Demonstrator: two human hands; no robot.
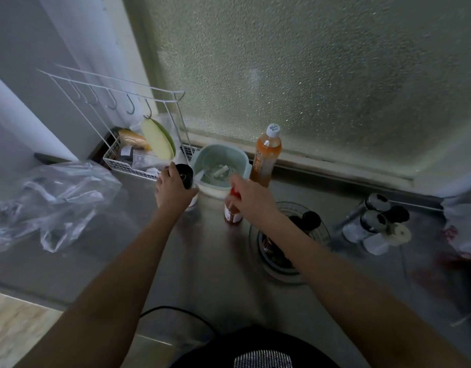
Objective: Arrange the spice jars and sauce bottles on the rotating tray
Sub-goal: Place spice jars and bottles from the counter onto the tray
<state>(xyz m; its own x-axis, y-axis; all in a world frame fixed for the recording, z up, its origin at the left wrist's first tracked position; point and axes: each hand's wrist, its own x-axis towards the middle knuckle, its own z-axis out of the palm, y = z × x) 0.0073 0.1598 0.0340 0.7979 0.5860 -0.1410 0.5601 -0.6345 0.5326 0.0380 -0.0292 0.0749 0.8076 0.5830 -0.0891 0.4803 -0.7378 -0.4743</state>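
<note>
Two hands are working at once. My left hand (173, 189) is wrapping its grip around a black-capped jar (185, 176) at the far left of the counter (208, 261); my right hand (249, 197) is closing its grip on the red sauce bottle (232, 212), which is standing just left of the tray (322, 235). I am holding both upright, probably to keep them from tipping or leaking. On the tray a dark-capped bottle (310, 220) is already standing. A green basket (219, 167) and an orange bottle (266, 158) are crowding the far side, three shakers (372, 224) the right, a plastic bag (62, 200) the left.
</note>
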